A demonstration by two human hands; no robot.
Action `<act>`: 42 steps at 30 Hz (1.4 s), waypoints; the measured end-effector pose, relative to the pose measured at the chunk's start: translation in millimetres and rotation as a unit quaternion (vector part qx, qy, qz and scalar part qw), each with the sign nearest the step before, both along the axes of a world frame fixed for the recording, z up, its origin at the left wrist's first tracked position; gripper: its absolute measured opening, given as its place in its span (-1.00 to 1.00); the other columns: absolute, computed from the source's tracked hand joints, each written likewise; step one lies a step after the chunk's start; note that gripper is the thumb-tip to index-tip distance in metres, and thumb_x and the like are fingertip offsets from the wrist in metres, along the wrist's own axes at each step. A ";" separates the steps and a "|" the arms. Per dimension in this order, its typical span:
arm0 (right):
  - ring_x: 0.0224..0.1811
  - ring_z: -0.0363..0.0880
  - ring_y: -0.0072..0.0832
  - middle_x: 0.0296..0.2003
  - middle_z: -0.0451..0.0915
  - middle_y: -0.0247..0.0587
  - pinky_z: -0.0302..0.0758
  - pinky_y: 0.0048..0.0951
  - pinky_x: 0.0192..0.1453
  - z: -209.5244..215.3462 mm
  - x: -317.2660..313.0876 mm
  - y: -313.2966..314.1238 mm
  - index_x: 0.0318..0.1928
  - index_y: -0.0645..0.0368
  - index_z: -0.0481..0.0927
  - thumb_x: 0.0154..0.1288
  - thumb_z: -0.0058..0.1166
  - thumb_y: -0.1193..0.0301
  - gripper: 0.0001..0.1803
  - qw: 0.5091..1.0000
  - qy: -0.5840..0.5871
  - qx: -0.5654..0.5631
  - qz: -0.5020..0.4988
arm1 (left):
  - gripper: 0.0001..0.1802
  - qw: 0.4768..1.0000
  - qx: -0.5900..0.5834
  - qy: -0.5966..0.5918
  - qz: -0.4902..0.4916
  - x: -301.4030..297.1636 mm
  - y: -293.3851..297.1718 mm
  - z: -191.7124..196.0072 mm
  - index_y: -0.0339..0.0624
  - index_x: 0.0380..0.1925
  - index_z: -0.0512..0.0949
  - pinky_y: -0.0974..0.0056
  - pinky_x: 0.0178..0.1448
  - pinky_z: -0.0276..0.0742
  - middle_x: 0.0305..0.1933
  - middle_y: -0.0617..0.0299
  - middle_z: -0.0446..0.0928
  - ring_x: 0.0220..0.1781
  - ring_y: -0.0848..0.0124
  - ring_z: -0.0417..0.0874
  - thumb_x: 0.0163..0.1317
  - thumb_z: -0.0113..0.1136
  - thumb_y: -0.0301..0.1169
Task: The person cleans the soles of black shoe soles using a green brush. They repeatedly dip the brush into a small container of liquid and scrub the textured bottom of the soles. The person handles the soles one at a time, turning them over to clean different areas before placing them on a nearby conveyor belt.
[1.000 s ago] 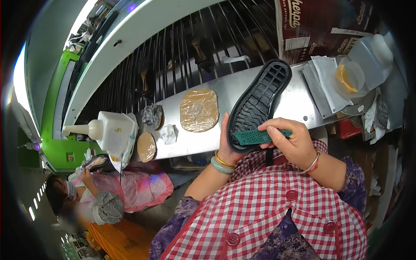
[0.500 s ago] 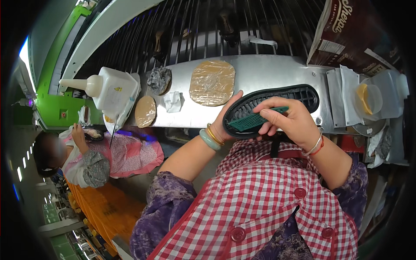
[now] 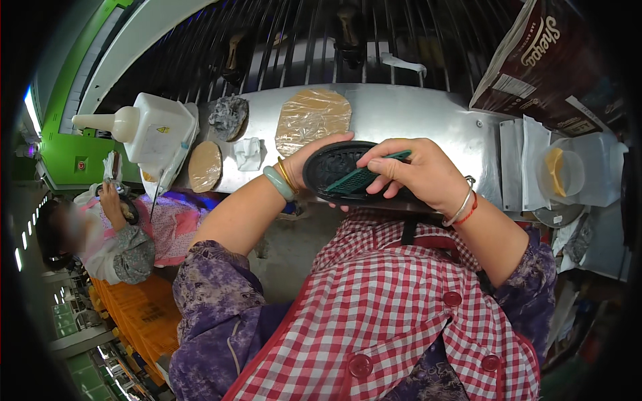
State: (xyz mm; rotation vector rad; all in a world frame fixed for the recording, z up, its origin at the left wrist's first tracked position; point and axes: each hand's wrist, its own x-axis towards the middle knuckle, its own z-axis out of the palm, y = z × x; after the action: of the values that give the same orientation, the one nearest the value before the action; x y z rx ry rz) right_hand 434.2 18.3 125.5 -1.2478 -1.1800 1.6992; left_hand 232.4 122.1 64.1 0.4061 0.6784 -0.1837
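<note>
My left hand (image 3: 309, 152) is wrapped round the rounded left end of a black shoe sole (image 3: 333, 160), its hollow, ribbed inside facing up. The fingers pass under the sole, with a few tips showing below its near edge. In my right hand (image 3: 428, 175) a thin green perforated flat piece (image 3: 350, 181) is pinched between thumb and fingers. It slants over the sole's hollow, its lower left tip at or near the bottom; whether it touches cannot be told. The right hand hides the sole's other end.
Ahead on the metal table (image 3: 401, 113) lie film-wrapped tan pads (image 3: 313, 120), a grey wad (image 3: 229, 117) and white tissue (image 3: 248, 154). A white spouted bottle (image 3: 164, 130) stands left; a clear container (image 3: 592, 170) and brown box (image 3: 555, 67) are right. A co-worker (image 3: 127, 234) sits at left.
Both hands have shifted left, carrying the sole and the green piece. The sole has turned, and its right end has gone out of sight behind my right hand.
</note>
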 end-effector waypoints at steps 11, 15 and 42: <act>-0.37 0.61 -0.56 -0.33 0.63 -0.21 0.54 -0.63 -0.34 4.0 24.4 8.7 -0.19 0.27 0.63 0.30 0.03 0.41 -0.80 0.999 -0.038 -0.005 0.008 | -0.41 0.999 0.016 0.004 -0.038 11.1 26.9 4.9 -0.28 -0.07 0.50 0.00 -0.53 0.66 -0.28 -0.06 0.61 -0.46 0.09 0.68 0.26 -0.07 0.06; -0.38 0.61 -0.58 -0.35 0.63 -0.21 0.53 -0.64 -0.34 14.0 31.3 11.5 -0.19 0.27 0.63 0.30 0.03 0.41 -0.80 0.994 -0.106 0.010 0.034 | -0.37 0.997 0.041 0.040 -0.049 15.8 32.8 6.2 -0.31 -0.07 0.49 0.11 -0.65 0.63 -0.31 -0.14 0.60 -0.54 0.06 0.66 0.24 -0.08 0.10; -0.29 0.65 -0.35 -0.27 0.63 -0.07 0.58 -0.50 -0.23 4.8 15.5 -52.2 -0.14 0.22 0.61 0.06 0.24 0.51 -0.71 0.803 -0.307 0.463 -0.215 | -0.23 0.923 0.059 -0.169 0.341 43.0 -54.4 16.6 -0.30 0.11 0.32 0.05 -0.39 0.68 -0.05 -0.12 0.51 -0.27 0.00 0.65 0.23 -0.32 0.18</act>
State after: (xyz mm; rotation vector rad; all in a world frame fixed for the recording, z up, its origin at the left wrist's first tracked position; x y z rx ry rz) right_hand 449.7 -33.9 130.3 -1.2619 -1.6287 0.2221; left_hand 275.4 67.7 80.7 0.2865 0.4551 0.5829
